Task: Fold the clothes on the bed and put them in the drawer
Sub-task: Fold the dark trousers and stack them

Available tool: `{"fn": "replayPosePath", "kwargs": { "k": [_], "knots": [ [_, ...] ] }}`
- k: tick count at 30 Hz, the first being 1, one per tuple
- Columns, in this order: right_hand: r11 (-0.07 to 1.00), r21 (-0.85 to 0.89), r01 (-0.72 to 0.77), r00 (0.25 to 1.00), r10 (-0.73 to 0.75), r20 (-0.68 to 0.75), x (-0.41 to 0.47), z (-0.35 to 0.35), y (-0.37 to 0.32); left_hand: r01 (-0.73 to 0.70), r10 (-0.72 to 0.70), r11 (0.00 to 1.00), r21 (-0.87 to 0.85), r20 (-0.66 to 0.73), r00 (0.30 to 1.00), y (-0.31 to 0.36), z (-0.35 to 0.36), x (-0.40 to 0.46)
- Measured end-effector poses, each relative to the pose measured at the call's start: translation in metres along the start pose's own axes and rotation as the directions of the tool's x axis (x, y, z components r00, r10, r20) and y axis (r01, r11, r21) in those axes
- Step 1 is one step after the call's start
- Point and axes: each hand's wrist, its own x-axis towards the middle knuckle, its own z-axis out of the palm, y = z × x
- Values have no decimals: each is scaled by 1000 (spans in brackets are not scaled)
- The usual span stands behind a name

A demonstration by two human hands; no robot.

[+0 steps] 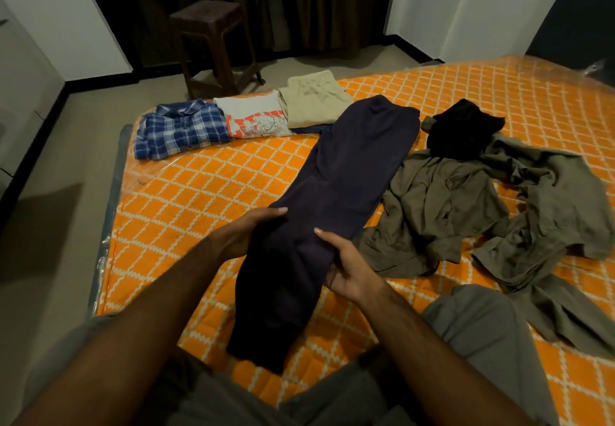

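Note:
Dark navy trousers [349, 173] lie lengthwise down the orange checked bed [199, 199], legs folded together. My left hand [246, 232] holds their left edge near the middle, thumb on top and fingers under the cloth. My right hand [346, 266] grips the right edge, thumb on top. At the bed's far corner sit three folded pieces: a blue plaid shirt [179, 129], a white printed T-shirt [256, 116] and beige trousers [312, 99]. To the right lie an unfolded olive garment [442, 206] and a crumpled black one [462, 133].
A dark brown plastic stool [216, 43] stands on the floor beyond the bed, in front of dark curtains. Grey floor runs along the bed's left side. My knee in grey cloth [482, 326] rests on the bed at the lower right. No drawer is in view.

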Motion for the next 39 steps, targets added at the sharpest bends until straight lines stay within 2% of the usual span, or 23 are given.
{"fn": "replayPosePath", "kwargs": {
  "k": [5,8,12,15,18,20,23,26,29,34,37,39],
  "knots": [
    [979,-18,203,974,-200,105,-32,30,-23,7,-20,985,173,69,997,19,-3,-32],
    [971,-112,210,965,-187,187,-52,34,-28,-42,19,969,244,98,995,22,-16,-46],
    [930,-338,148,969,-67,239,-70,34,-17,-128,109,969,209,104,989,21,-15,-65],
    [958,-271,97,973,-34,229,-77,34,-3,-140,129,970,201,64,990,16,-13,-83],
    [988,-138,72,971,-38,236,-82,38,20,-112,77,954,277,136,988,8,-10,-106],
    [991,-101,92,979,-72,190,-86,43,38,-104,53,923,370,145,988,4,-10,-120],
    [981,-148,128,991,-119,64,-89,51,64,-30,51,881,473,-31,998,-2,-19,-133],
    [961,-206,184,982,-191,-15,-95,54,83,16,39,890,456,-111,993,-11,-26,-138],
    [934,-279,223,968,-246,-49,-105,53,93,22,20,891,453,-87,996,-24,-26,-142],
    [814,-466,347,931,-359,65,-119,46,97,15,-3,880,474,-25,1000,-33,-28,-153],
    [799,-508,320,947,-279,157,-116,43,93,80,-54,895,438,-72,996,-27,-27,-154],
    [721,-584,373,927,-310,209,-113,36,89,71,-76,907,416,-6,997,-20,-27,-157]
  ]
}}
